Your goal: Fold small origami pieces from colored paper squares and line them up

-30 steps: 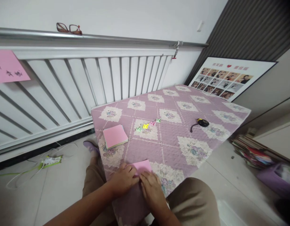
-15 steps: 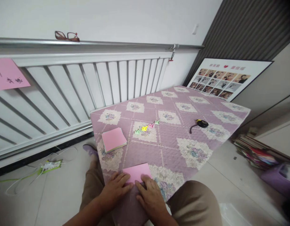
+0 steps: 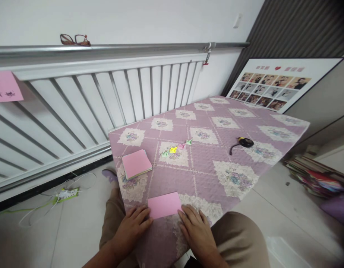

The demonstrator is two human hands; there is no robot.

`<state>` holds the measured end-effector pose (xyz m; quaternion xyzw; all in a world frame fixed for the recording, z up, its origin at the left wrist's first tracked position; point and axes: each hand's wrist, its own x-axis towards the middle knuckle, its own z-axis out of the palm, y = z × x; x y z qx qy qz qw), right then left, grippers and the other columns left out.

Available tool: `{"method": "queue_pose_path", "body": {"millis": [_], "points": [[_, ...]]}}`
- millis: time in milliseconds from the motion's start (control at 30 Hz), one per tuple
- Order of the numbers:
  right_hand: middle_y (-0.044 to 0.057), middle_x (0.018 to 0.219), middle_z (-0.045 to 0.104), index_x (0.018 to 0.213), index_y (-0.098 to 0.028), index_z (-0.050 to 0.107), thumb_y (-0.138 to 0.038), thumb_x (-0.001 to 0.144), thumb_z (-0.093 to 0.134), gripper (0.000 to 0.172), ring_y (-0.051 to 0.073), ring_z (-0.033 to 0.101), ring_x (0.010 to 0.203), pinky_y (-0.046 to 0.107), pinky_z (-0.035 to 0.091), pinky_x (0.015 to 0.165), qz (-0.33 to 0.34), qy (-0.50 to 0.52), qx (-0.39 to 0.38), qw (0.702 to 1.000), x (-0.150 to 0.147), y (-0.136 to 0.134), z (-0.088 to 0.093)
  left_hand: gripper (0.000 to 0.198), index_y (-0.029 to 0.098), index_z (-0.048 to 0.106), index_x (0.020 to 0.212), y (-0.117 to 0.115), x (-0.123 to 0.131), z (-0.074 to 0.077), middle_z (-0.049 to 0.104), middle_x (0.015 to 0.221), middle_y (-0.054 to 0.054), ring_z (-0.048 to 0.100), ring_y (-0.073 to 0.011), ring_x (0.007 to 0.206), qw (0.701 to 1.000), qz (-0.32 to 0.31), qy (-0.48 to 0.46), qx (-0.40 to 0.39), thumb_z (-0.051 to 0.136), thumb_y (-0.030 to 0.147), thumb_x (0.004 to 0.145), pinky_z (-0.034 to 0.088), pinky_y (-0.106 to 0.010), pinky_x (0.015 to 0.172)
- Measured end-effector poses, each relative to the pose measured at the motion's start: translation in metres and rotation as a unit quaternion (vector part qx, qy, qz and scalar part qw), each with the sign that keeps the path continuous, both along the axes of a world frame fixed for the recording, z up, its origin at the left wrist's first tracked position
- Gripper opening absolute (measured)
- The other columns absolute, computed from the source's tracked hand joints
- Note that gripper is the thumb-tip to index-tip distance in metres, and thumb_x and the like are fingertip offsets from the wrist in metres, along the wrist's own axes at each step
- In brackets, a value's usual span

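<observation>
A pink sheet of paper [image 3: 164,205], now a wide rectangle that looks folded in half, lies flat near the front of the table. My left hand [image 3: 135,224] rests palm down at its left edge, fingers stretched out and fingertips touching the lower left corner. At the right end, my right hand [image 3: 196,227] lies flat with its fingers spread, the tips at the lower right corner. Neither hand grips anything. Beyond my left hand sits a stack of coloured paper [image 3: 136,163], pink on top. Small folded paper pieces in green, yellow and pink [image 3: 173,150] form a row farther back.
A patterned purple cloth covers the table [image 3: 174,178]. On its right lies a black and yellow tape measure [image 3: 246,142]. A white radiator [image 3: 118,93] runs along the wall, with glasses [image 3: 75,40] on the pipe above. A photo board [image 3: 283,83] leans at the far end.
My hands have moved apart, from the lower edge of the pink paper out to its two ends, so more of it shows. The view has shifted slightly.
</observation>
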<state>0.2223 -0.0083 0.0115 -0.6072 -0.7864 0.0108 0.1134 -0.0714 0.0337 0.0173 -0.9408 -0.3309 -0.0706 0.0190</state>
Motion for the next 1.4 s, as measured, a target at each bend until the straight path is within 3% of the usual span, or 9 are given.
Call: {"method": "queue_pose_path", "body": {"millis": [267,333,500,667,800,867,967,1167,1400], "points": [[0.007,0.118,0.065,0.117,-0.023,0.060,-0.031,0.087,0.053,0.032,0.027,0.057,0.108,0.044,0.038,0.090,-0.099,0.015,0.077,0.992,0.023,0.001,0.006,0.028,0.029,0.057,0.117,0.000,0.001,-0.006,0.053,0.134,-0.003,0.044,-0.0214,0.124,1.000,0.006,-0.020,0.008,0.051,0.016,0.093,0.036,-0.039,0.101],[0.009,0.111,0.066,0.117,-0.022,0.060,-0.028,0.086,0.054,0.032,0.026,0.058,0.101,0.042,0.040,0.088,-0.095,0.047,0.093,0.990,0.010,0.004,0.015,0.026,0.029,0.058,0.115,0.001,0.002,-0.006,0.053,0.134,-0.003,0.045,-0.0211,0.122,1.000,0.006,-0.027,0.008,0.052,0.018,0.093,0.037,-0.039,0.101],[0.003,0.103,0.066,0.102,-0.026,0.065,-0.016,0.080,0.064,0.024,0.021,0.057,0.098,0.035,0.041,0.089,0.043,0.161,0.013,0.986,-0.055,0.016,0.033,0.024,0.029,0.059,0.114,0.001,0.006,-0.004,0.054,0.131,-0.004,0.045,-0.0214,0.122,0.999,0.014,-0.038,-0.003,0.054,0.021,0.092,0.036,-0.039,0.101],[0.004,0.102,0.064,0.100,-0.025,0.066,-0.011,0.074,0.069,0.030,0.023,0.055,0.100,0.036,0.042,0.089,0.027,0.211,-0.037,0.976,-0.078,0.027,0.024,0.017,0.023,0.062,0.104,-0.002,0.007,-0.004,0.054,0.132,-0.004,0.044,-0.0235,0.124,0.997,0.027,-0.053,-0.046,0.056,0.015,0.089,0.037,-0.040,0.102],[0.003,0.102,0.064,0.099,-0.026,0.066,-0.011,0.073,0.070,0.030,0.023,0.055,0.100,0.037,0.041,0.090,0.026,0.223,-0.037,0.974,-0.071,0.030,0.017,0.021,0.021,0.063,0.092,0.007,0.012,0.011,0.062,0.118,-0.002,0.053,-0.0178,0.112,0.977,0.084,-0.106,-0.163,0.048,0.007,0.088,0.040,-0.033,0.098],[0.003,0.101,0.064,0.099,-0.026,0.066,-0.011,0.073,0.071,0.030,0.022,0.055,0.100,0.037,0.042,0.089,0.026,0.222,-0.032,0.974,-0.070,0.029,0.016,0.026,0.021,0.062,0.101,0.018,0.021,0.023,0.063,0.111,-0.004,0.055,-0.0164,0.105,0.961,0.141,-0.123,-0.205,0.044,0.007,0.089,0.041,-0.030,0.095],[0.003,0.101,0.064,0.099,-0.025,0.066,-0.011,0.073,0.071,0.030,0.023,0.055,0.099,0.037,0.042,0.089,0.033,0.220,-0.019,0.975,-0.072,0.027,0.015,0.029,0.019,0.057,0.114,0.036,0.041,0.039,0.057,0.120,-0.007,0.049,-0.0176,0.113,0.942,0.221,-0.097,-0.232,0.044,0.011,0.089,0.036,-0.029,0.099],[0.003,0.099,0.065,0.099,-0.023,0.066,-0.010,0.074,0.070,0.029,0.023,0.055,0.095,0.037,0.043,0.086,0.055,0.206,0.029,0.976,-0.072,0.024,0.007,0.022,0.018,0.059,0.101,0.057,0.071,0.048,0.057,0.110,-0.009,0.052,-0.0246,0.103,0.936,0.232,-0.046,-0.259,0.053,0.018,0.080,0.039,-0.035,0.089],[0.004,0.095,0.065,0.096,-0.023,0.065,-0.010,0.079,0.063,0.021,0.022,0.056,0.093,0.040,0.044,0.086,0.065,0.220,0.041,0.972,-0.072,0.024,0.010,0.013,0.018,0.057,0.087,0.058,0.070,0.051,0.060,0.092,-0.006,0.056,-0.0209,0.088,0.916,0.267,-0.031,-0.299,0.057,0.019,0.074,0.039,-0.028,0.076]]}}
